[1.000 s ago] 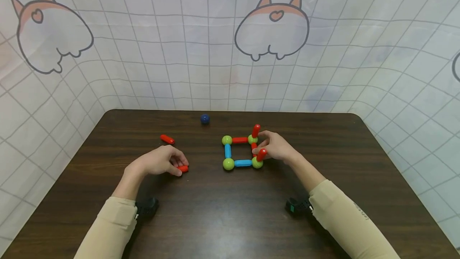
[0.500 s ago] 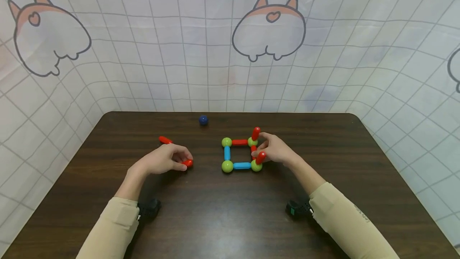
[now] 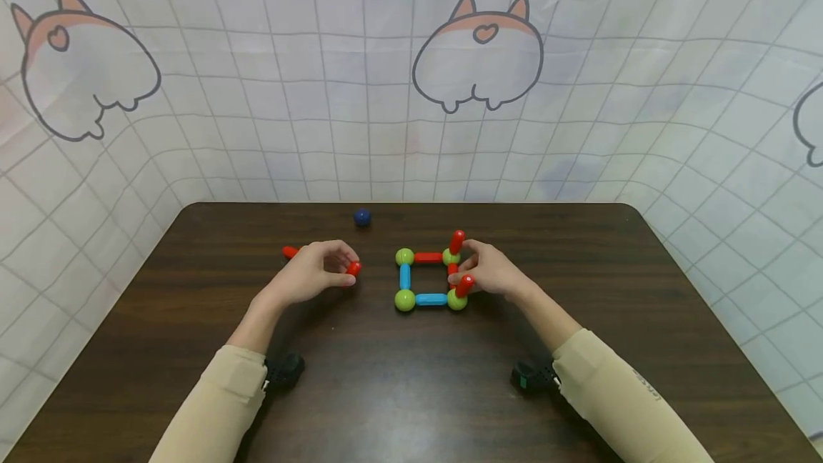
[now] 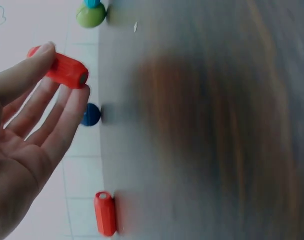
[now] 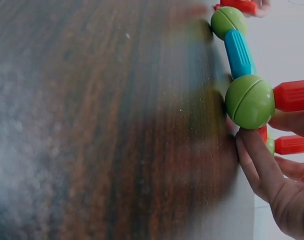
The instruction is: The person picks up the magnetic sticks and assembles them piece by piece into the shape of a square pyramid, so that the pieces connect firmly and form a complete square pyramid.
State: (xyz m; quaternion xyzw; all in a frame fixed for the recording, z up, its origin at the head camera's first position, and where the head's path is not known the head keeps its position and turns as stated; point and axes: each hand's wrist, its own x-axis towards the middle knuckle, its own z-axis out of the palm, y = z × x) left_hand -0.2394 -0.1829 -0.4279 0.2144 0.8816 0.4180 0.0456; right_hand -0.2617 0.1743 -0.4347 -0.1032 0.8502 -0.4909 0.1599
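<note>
Ridged, seemingly plastic red rod [image 4: 67, 71]; seamed green ball [image 5: 250, 102].

In my left hand [image 3: 313, 274], the red stick [image 4: 69, 71] looks like ridged plastic. The green balls [image 5: 250, 102] are smooth, glossy plastic. The table [image 3: 411, 377] is wood-grained with a sheen; the blue ball [image 3: 362, 217] near its far edge shines too. My sleeves [image 3: 212, 399] look like matt cloth.

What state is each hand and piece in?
Left hand, pinching a red rod
Held red rod, raised, unattached
Right hand, holding the square frame
Square frame, closed on four sides
Standing red rods, attached to its right corners
Loose red rod, lying on table
Blue ball, on table, unattached
</note>
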